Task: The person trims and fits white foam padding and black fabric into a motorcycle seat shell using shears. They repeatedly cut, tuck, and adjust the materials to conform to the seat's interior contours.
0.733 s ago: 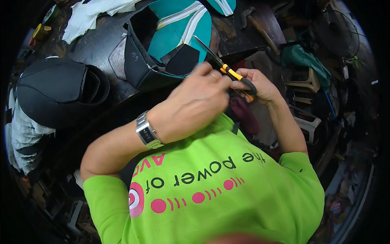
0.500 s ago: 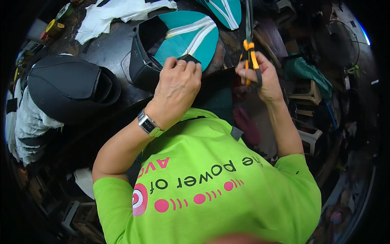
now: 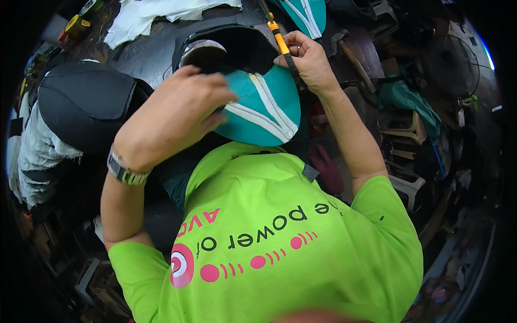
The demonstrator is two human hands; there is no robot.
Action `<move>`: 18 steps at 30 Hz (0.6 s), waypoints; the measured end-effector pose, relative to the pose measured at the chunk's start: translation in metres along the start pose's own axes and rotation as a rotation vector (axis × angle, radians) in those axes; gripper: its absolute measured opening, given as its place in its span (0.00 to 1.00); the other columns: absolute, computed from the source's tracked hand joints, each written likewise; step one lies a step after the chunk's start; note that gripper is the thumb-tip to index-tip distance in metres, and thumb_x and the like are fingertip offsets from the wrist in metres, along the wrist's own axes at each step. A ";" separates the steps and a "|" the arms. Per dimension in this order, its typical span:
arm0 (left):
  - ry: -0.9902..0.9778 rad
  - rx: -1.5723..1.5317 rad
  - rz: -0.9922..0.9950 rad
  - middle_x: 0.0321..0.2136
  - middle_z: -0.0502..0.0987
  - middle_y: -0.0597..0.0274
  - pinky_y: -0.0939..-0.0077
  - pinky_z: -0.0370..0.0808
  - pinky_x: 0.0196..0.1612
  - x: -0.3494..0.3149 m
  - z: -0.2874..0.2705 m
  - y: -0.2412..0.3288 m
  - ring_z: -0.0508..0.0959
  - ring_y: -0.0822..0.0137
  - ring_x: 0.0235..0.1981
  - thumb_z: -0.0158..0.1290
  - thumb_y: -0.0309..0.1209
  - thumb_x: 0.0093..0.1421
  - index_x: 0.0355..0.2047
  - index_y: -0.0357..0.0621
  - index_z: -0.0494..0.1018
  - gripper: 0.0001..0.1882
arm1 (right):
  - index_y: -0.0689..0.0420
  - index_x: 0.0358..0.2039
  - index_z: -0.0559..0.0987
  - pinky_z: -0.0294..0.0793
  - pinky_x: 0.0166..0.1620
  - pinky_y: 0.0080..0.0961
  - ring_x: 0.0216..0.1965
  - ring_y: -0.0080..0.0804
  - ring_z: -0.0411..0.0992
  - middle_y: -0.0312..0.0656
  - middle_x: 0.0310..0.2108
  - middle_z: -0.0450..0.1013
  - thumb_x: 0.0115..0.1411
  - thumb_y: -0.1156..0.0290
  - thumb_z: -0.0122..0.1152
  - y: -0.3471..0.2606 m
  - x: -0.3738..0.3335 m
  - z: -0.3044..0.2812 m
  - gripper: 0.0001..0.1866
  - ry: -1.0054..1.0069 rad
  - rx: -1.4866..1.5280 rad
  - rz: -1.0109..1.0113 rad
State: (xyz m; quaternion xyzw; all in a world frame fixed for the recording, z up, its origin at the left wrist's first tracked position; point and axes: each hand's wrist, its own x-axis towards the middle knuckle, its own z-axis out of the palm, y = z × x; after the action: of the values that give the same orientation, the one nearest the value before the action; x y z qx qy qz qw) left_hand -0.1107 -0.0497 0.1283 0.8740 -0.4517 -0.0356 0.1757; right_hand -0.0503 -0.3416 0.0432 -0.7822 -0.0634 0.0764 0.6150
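Observation:
In front of me lies a black cap-like piece (image 3: 231, 32) with a teal brim (image 3: 256, 116) that carries white strips joined in a V. The V points toward my chest. My right hand (image 3: 311, 63) is closed on scissors (image 3: 280, 42) with orange and black handles, its fingers at the brim's right edge. Over the brim's left side, my left hand (image 3: 172, 107) is smeared by motion, and its grip cannot be read. A rounded grey-brown object (image 3: 203, 53) shows by the black piece's opening.
Nested black pieces (image 3: 83, 105) over white cloth (image 3: 46, 156) stand at the left. Another teal piece (image 3: 306, 15) and white fabric (image 3: 161, 16) lie at the back. A hammer (image 3: 355, 62), a green bag (image 3: 409, 102) and a fan (image 3: 449, 64) are on the right.
The black and teal piece has turned, its brim now toward me. My right hand has moved left with the scissors to the brim's edge; my left hand has shifted left, off its former hold.

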 end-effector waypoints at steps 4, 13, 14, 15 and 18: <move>0.255 0.129 0.041 0.51 0.79 0.57 0.62 0.75 0.56 0.057 0.021 -0.011 0.80 0.53 0.50 0.60 0.24 0.60 0.50 0.44 0.79 0.17 | 0.60 0.47 0.76 0.79 0.40 0.16 0.33 0.19 0.78 0.36 0.35 0.79 0.52 0.82 0.75 0.004 -0.008 0.009 0.22 0.006 0.435 -0.030; 0.245 0.066 0.176 0.48 0.80 0.56 0.66 0.82 0.42 0.084 0.055 -0.038 0.84 0.54 0.38 0.59 0.23 0.60 0.48 0.41 0.79 0.15 | 0.61 0.49 0.74 0.83 0.42 0.18 0.34 0.22 0.81 0.36 0.34 0.79 0.52 0.83 0.75 0.013 -0.025 0.021 0.25 0.081 0.628 -0.027; 0.303 0.056 0.201 0.46 0.80 0.57 0.68 0.83 0.40 0.082 0.057 -0.038 0.85 0.54 0.37 0.59 0.24 0.60 0.46 0.40 0.79 0.13 | 0.62 0.49 0.75 0.82 0.40 0.16 0.33 0.21 0.80 0.36 0.34 0.79 0.52 0.83 0.75 0.014 -0.025 0.021 0.24 0.066 0.616 -0.039; 0.313 0.054 0.190 0.47 0.80 0.57 0.68 0.83 0.41 0.081 0.058 -0.038 0.85 0.54 0.37 0.59 0.24 0.60 0.45 0.40 0.78 0.12 | 0.62 0.48 0.75 0.82 0.40 0.16 0.33 0.21 0.80 0.36 0.33 0.79 0.52 0.83 0.75 0.014 -0.025 0.020 0.24 0.072 0.600 -0.026; 0.320 -0.031 0.148 0.49 0.78 0.57 0.69 0.83 0.42 0.076 0.060 -0.040 0.84 0.54 0.38 0.59 0.23 0.60 0.41 0.41 0.78 0.09 | 0.62 0.48 0.75 0.81 0.39 0.16 0.32 0.21 0.79 0.36 0.32 0.78 0.52 0.83 0.75 0.012 -0.025 0.020 0.24 0.076 0.555 -0.003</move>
State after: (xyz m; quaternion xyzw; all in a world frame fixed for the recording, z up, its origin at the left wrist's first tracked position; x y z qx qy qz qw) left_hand -0.0477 -0.1060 0.0656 0.8299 -0.4805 0.1102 0.2611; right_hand -0.0787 -0.3302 0.0275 -0.5860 -0.0180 0.0605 0.8079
